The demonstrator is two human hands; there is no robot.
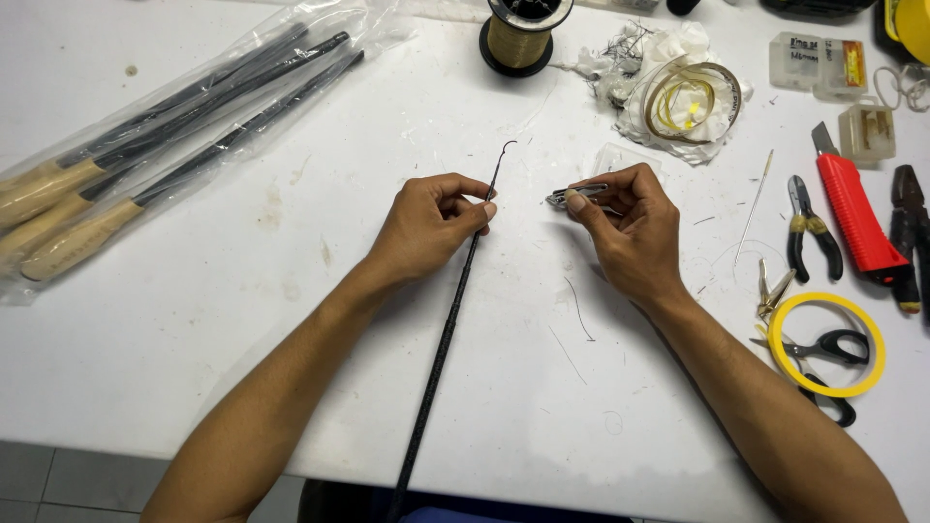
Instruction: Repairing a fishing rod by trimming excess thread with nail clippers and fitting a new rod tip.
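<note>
On the white table (194,320) the left hand (426,228) pinches a thin black rod (441,349) between thumb and forefinger, the fingers (481,211) closed around it just below its tip. The rod runs from the near edge of the table, where it hangs over, up toward the middle, and ends in a small wire hook (505,147) that curls to the right. The right hand (630,228) sits just beside it, well clear of the rod, its fingers (577,203) closed on small metal clippers (573,194) whose jaws point left toward the rod's tip without touching it.

At the far left corner lies a clear plastic bag (184,126) holding several dark rods with cork handles. At the far edge, near the middle, stands a spool of golden thread (518,39). To its right lies a crumpled white tissue (678,87) with a coil of yellowish tape on it. Along the right edge lie a red utility knife (854,218), black-handled pliers (812,230), a long needle (754,208), a yellow tape ring (826,344) with black scissors (823,347) resting across it, and small clear plastic boxes (819,60) toward the far right corner. Short snippets of thread lie scattered on the table between the hands and the near edge
</note>
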